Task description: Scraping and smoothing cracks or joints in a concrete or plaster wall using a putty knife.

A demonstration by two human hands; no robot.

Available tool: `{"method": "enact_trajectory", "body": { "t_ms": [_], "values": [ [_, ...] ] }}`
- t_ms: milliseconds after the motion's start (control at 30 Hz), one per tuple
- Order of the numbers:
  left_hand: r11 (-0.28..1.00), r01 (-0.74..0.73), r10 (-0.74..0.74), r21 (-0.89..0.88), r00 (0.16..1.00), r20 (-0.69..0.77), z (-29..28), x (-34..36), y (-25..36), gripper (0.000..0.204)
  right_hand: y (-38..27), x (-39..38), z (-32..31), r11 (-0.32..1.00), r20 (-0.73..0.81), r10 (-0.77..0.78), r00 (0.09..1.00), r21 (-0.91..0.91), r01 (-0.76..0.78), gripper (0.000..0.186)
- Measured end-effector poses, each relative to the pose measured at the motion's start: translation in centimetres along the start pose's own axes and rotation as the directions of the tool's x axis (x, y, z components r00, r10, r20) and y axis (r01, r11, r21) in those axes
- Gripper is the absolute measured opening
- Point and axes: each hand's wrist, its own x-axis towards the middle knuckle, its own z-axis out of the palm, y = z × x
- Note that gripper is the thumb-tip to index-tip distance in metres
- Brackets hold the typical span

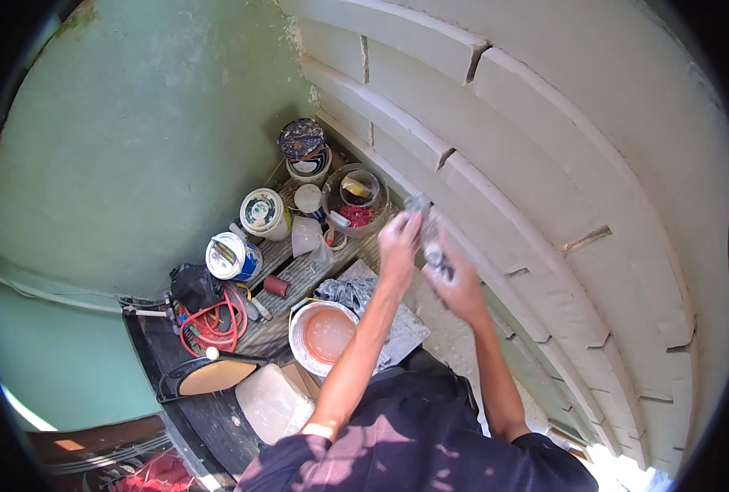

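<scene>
In front of the ridged wall I hold up a long, grey, plaster-smeared thing [431, 234], blurred by motion; its kind does not show. My left hand [399, 250] is closed at its upper end, fingers pinched together. Lower down, my right hand [456, 285] is closed round the thing's darker end, with pale dust over the fingers. Below the hands stands a white bucket [297, 340] with cloudy pinkish liquid inside. A crumpled grey cloth [344, 293] lies just behind it, on a grey, plaster-spattered board [405, 330].
Pale wall ledges [536, 238] jut out on the right. Lidded paint buckets [264, 213] and a clear tub [329, 201] of odds and ends stand on slatted boards at the back. A coiled red hose [237, 316] and a chair with a tan panel [217, 377] are at left.
</scene>
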Motion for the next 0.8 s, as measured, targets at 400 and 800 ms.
{"method": "enact_trajectory", "body": {
  "t_ms": [400,800],
  "values": [
    [0.738,-0.611,0.407,0.287,0.742,0.532,14.5,5.6,5.1,0.07,-9.8,8.0,-9.0,0.803,-0.27,-0.398,0.877,-0.565,0.19,0.031],
    [0.655,-0.686,0.459,0.317,0.695,0.553,14.9,7.2,5.3,0.068,-10.1,9.2,-8.8,0.764,-0.279,-0.412,0.867,-0.625,0.161,0.014]
  ]
}}
